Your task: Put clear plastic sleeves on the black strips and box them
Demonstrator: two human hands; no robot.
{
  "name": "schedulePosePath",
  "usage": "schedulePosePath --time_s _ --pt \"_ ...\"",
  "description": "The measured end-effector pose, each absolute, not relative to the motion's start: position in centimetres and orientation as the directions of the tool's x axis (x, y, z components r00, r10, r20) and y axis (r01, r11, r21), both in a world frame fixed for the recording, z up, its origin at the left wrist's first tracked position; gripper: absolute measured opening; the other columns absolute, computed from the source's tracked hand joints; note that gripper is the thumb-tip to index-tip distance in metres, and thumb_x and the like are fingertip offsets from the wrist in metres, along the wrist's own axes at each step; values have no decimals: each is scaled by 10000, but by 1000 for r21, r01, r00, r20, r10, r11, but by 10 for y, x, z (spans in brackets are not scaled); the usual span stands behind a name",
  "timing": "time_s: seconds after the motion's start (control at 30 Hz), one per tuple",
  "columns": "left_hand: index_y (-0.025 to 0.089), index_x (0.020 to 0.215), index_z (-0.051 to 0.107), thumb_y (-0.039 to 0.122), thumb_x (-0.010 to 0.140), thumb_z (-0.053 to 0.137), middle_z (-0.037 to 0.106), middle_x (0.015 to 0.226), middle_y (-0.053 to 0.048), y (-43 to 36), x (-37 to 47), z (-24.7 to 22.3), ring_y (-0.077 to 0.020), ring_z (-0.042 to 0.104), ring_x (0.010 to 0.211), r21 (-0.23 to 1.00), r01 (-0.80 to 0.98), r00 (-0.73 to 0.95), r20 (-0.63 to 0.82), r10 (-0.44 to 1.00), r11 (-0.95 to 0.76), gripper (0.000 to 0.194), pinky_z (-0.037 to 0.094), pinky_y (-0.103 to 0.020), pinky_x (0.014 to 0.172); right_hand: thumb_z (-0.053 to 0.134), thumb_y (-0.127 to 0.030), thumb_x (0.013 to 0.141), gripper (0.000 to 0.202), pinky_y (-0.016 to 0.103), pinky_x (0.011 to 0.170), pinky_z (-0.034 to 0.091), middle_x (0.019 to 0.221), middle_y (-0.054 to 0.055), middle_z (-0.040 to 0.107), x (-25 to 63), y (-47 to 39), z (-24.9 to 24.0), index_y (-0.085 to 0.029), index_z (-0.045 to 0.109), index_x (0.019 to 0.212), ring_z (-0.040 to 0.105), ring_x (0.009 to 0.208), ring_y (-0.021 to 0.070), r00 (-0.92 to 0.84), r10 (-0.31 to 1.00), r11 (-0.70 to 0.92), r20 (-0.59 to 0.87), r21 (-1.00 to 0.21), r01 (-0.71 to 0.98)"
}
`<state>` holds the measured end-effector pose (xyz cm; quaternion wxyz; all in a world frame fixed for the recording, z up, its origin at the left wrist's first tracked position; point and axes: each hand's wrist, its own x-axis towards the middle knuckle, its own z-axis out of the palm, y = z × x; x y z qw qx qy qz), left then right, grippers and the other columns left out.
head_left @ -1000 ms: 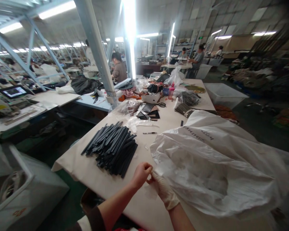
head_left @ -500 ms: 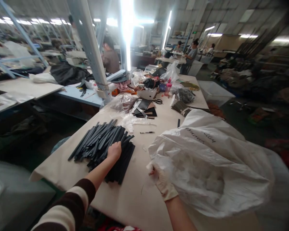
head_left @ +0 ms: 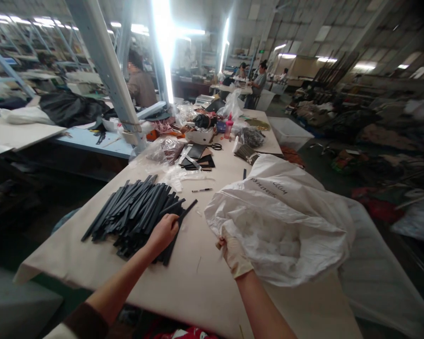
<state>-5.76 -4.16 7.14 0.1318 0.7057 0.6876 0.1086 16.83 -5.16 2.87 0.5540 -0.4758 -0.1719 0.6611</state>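
A loose heap of black strips (head_left: 134, 212) lies on the covered table. At the heap's right edge is my left hand (head_left: 165, 231), bare, with its fingers closed around one black strip (head_left: 189, 210) that pokes out to the upper right. My right hand (head_left: 234, 254) wears a pale glove with bare fingertips showing. It is closed, right against the near left edge of a big white sack (head_left: 268, 207) with handwriting on it. What its fingers pinch, if anything, I cannot make out. Whitish contents show in the sack's mouth.
A pen (head_left: 202, 190) lies between heap and sack. Farther back are scissors (head_left: 216, 147), dark flat pieces (head_left: 198, 151), a tied bundle (head_left: 246, 153), plastic bags and a pink bottle (head_left: 228, 128). A slanted metal post (head_left: 106, 66) rises at the left. Other people work in the background.
The view has swung to the right. My left hand has drawn a black strip toward the heap's right edge. My right hand stays by the sack's edge.
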Motion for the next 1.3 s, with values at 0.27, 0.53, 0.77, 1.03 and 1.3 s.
schedulePosePath --time_s 0.27,0.53,0.77,1.03,1.3 --pt "174 777 575 176 763 408 518 726 -7 -155 2 117 -111 498 611 767 636 163 -17 986 -92 168 406 -213 585 760 -413 564 379 180 372 261 495 -86 422 167 -62 63 -180 462 576 299 378 24 35 898 -303 -438 -675 -672" --pt "176 721 541 254 705 444 490 516 47 -160 2 109 -111 492 488 873 454 7 -207 978 181 126 381 -214 480 685 -501 608 396 251 478 306 445 -49 445 159 -92 80 -183 496 468 391 447 88 141 970 -185 -196 -979 -91" --pt "141 988 472 430 710 463 504 530 80 -163 8 102 -56 390 329 922 192 71 -356 932 337 401 286 -177 344 675 -512 607 408 249 479 314 442 -50 457 142 -134 81 -188 489 443 398 451 91 -120 952 -293 -283 -953 -76" --pt "186 611 421 433 795 404 322 443 93 -171 11 89 -62 316 415 916 338 26 -236 971 214 309 248 -189 418 628 -556 638 385 230 419 309 416 -74 383 149 -120 84 -187 545 561 330 399 75 -63 942 -326 -331 -851 -412" --pt "191 616 443 410 804 380 394 489 62 -173 23 59 -96 389 477 895 385 -26 -234 972 226 296 288 -203 457 649 -519 649 366 212 412 302 436 -69 399 146 -122 57 -159 651 714 328 412 68 -142 915 -399 -376 -807 -435"
